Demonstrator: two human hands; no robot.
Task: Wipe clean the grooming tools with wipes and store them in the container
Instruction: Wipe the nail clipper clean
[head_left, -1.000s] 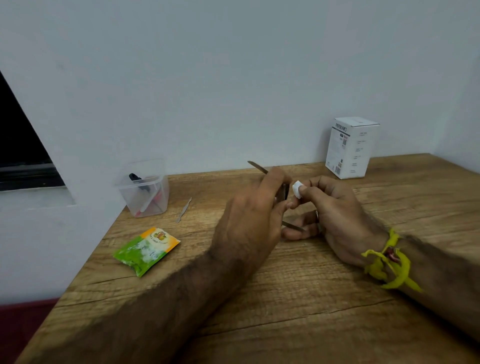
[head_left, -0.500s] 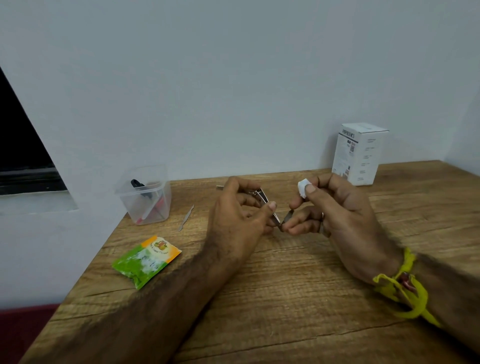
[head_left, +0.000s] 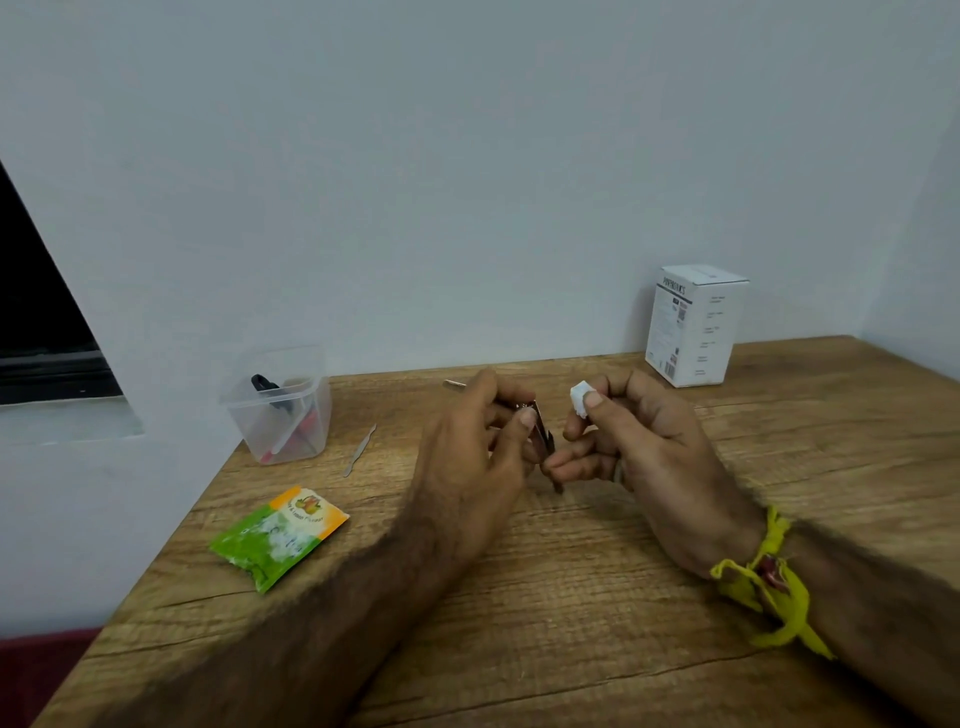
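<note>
In the middle of the frame the left hand (head_left: 483, 441) held a small steel nail clipper (head_left: 540, 431), its thumb and curled fingers closed round the tool's body, with a thin metal end (head_left: 453, 383) poking out past the knuckles toward the wall. The right hand (head_left: 634, 436) pinched a small folded white wipe (head_left: 579, 397) between thumb and forefinger, while its lower fingers curled in to touch the clipper's lower end.

A second before, the wipe had been pressed against the tool and a long blade stuck up toward the upper left. Half a second before, the wipe had already come off the metal, and the tool had been turned so its long part lay across the left palm. At this moment the wipe stood just apart from the clipper, raised above it, and the right hand's lower fingers worked at the tool's tip. I judged that one pass of wiping was over and the clipper was being turned or folded, either for another face to be wiped or for storing.

The clear plastic container (head_left: 291, 415) stood at the left of the wooden desk (head_left: 571, 597) by the wall, already holding a black-handled tool and something red. A slim steel pusher (head_left: 359, 451) lay on the desk just right of it, seemingly not yet stored. A green and orange wipe sachet (head_left: 278, 535) lay lower left, and a white cardboard box (head_left: 693, 327) stood at the upper right.
</note>
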